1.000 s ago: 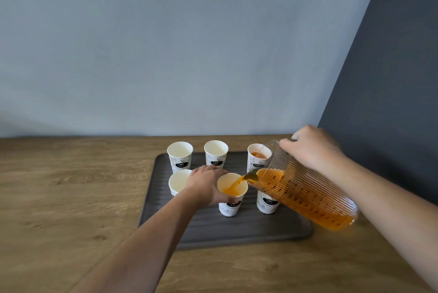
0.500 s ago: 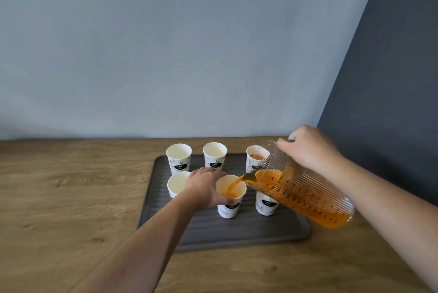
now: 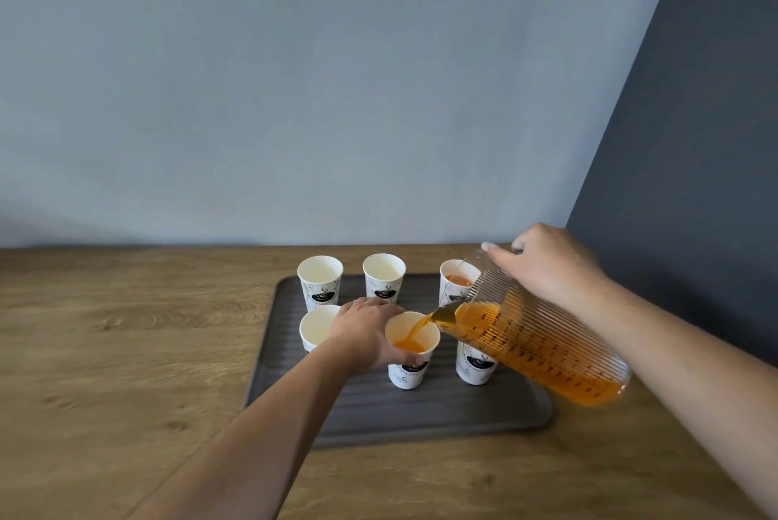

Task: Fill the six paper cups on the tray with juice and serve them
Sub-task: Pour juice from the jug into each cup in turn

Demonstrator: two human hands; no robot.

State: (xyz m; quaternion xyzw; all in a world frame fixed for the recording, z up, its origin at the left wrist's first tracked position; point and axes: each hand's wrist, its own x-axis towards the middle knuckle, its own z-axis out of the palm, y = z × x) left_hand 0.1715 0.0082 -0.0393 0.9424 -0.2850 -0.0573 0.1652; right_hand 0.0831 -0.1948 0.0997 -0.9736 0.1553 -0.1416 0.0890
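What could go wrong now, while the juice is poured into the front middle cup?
1. The stream from the pitcher enters the front middle cup close to its right rim, so a small shift might spill onto the tray.
2. The pitcher hangs directly over the front right cup and could knock it.
3. The left hand has its grip on the thin paper; squeezing could deform it.

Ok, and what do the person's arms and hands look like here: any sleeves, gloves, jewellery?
Both forearms are bare as far as the frame shows: no sleeves, gloves, watch or bracelets. The left hand and right hand show no rings that I can make out. On the right hand, a short, pale, unpainted-looking fingernail is visible.
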